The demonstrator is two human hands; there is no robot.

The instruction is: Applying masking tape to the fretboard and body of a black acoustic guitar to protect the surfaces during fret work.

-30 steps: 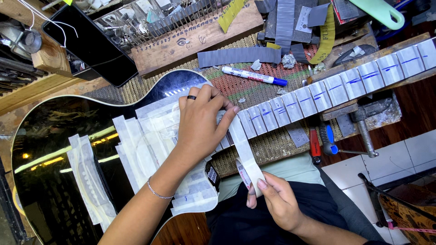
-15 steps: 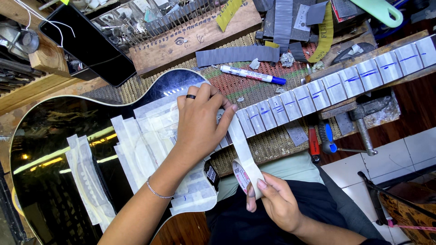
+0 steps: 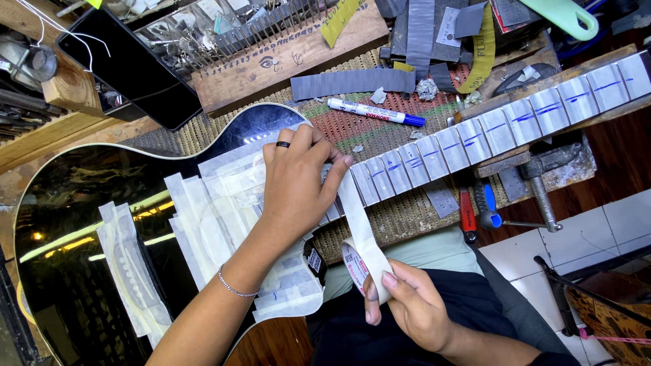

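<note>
the left hand [image 3: 295,186] lies flat, pinning a tape strip [image 3: 356,220] to the black guitar [image 3: 81,203]. the right hand [image 3: 407,305] pinches the tape roll [image 3: 363,264] near the lap. a skewed pull could wrinkle or lift the strip. the roll's core carries a white label, seemingly red-printed; a white-and-blue marker [image 3: 376,112] lies on the table [image 3: 386,139].

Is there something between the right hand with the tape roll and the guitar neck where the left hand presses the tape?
Nothing visible. The tape strip runs free from the roll in the right hand up to the neck under the left hand.
</note>
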